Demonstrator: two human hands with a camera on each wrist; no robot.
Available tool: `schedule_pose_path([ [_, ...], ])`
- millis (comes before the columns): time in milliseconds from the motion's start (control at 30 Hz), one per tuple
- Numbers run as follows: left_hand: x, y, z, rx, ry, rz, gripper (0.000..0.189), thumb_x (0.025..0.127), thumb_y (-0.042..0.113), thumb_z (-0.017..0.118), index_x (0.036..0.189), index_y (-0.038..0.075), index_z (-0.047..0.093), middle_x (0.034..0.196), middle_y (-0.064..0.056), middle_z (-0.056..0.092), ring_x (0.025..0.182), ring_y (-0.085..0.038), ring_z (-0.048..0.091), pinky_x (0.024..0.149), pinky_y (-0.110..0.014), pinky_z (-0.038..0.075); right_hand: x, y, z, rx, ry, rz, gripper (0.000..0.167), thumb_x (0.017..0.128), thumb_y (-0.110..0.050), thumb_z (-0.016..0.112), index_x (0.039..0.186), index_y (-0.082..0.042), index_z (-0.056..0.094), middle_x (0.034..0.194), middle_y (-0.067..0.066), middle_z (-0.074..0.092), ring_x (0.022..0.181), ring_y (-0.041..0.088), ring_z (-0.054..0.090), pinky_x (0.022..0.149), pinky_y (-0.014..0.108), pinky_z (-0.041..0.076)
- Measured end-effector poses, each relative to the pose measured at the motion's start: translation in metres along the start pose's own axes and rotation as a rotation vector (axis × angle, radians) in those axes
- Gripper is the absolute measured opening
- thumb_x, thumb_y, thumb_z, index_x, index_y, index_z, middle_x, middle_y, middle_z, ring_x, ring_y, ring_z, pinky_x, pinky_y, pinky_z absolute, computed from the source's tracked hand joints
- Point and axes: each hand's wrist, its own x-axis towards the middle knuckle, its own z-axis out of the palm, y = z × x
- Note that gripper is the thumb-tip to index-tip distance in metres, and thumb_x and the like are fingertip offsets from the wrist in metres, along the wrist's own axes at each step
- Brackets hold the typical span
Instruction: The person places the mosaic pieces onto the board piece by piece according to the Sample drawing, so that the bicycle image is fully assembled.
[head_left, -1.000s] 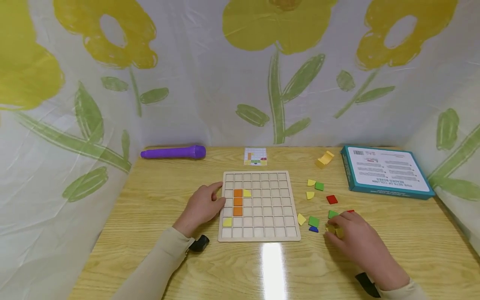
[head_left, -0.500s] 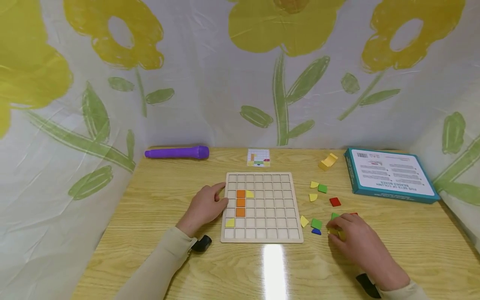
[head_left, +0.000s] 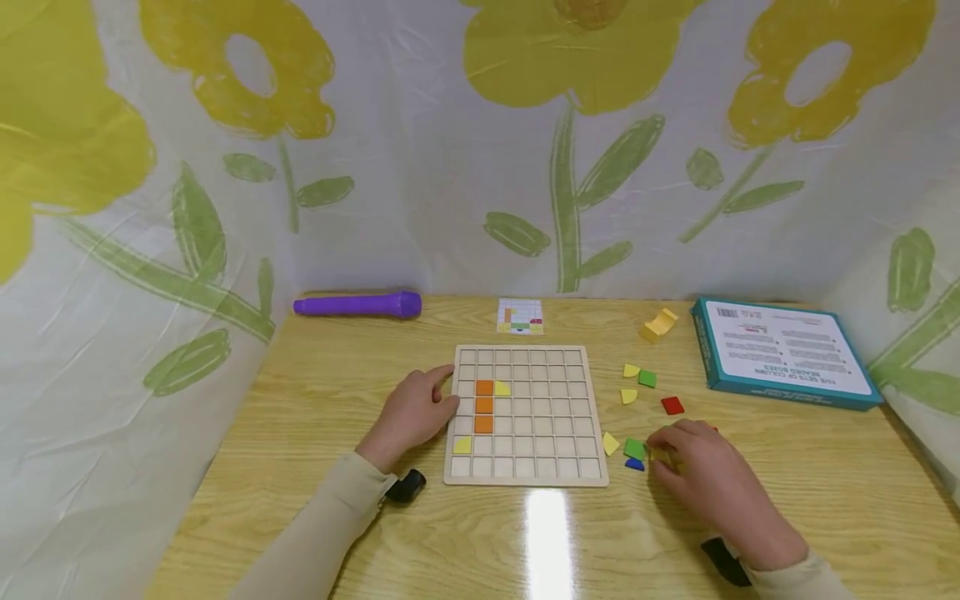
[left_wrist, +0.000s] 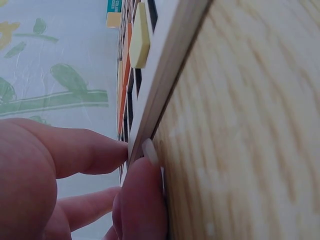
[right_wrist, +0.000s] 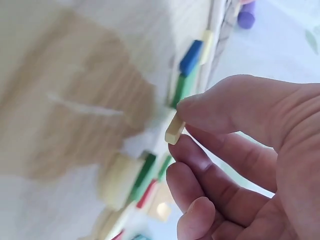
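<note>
Now the right hand [head_left: 701,467] pinches a yellow tile [right_wrist: 175,129] off the counter [head_left: 315,500].
Thumb and forefinger clamp its edges beside the loose tiles [head_left: 634,448]; the left hand [head_left: 412,412], fingers straight, braces the grid board [head_left: 525,475], probably to steady it.

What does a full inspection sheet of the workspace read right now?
Surface: wooden table, glare patch at the near edge.
Job's things: grid board holding three orange tiles and two yellow ones; yellow tile pinched in the right hand.
Clutter: loose tiles right of the board, pattern card, purple tube, teal box.
Grippers: left hand touches the board's left edge.
Cables: nothing seen.
Surroundings: flower-print curtain.
</note>
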Motion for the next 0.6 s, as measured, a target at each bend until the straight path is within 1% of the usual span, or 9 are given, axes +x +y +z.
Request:
schedule_pose_path([
  [133,0.0,0.0,0.0,0.011,0.004,0.0,0.062,0.1,0.029,0.067,0.16,0.015,0.055,0.087,-0.002,0.055,0.083,-0.019,0.049,0.075,-0.035,0.039,0.013,-0.017,0.001,0.017,0.028,-0.059,0.018,0.086,-0.01,0.087,0.103,-0.011,0.081,0.104,0.001,0.077,0.1,0.023,0.068,0.09,0.049,0.061],
  [333,-0.002,0.002,-0.002,0.001,0.001,0.005,0.062,0.1,0.028,0.067,0.159,0.015,0.056,0.082,-0.001,0.054,0.08,-0.019,0.047,0.073,-0.035,0.038,0.039,-0.063,0.009,0.038,0.026,-0.135,0.018,0.086,-0.011,0.087,0.104,-0.011,0.081,0.101,-0.001,0.075,0.097,0.018,0.066,0.087,0.041,0.061],
  [467,-0.002,0.001,-0.002,0.001,0.008,-0.001,0.061,0.101,0.027,0.068,0.159,0.014,0.056,0.083,-0.002,0.053,0.079,-0.019,0.047,0.071,-0.034,0.037,0.056,-0.094,0.017,0.052,0.056,-0.23,0.016,0.085,-0.007,0.084,0.1,-0.01,0.081,0.098,0.0,0.074,0.095,0.018,0.066,0.086,0.037,0.06],
  [600,-0.003,0.002,-0.003,-0.007,0.012,0.0,0.061,0.101,0.027,0.068,0.158,0.013,0.056,0.084,-0.003,0.054,0.079,-0.02,0.047,0.072,-0.034,0.037,0.067,-0.119,0.028,0.086,0.088,-0.314,0.014,0.083,-0.004,0.082,0.096,-0.01,0.08,0.096,0.0,0.074,0.095,0.018,0.066,0.084,0.036,0.06],
])
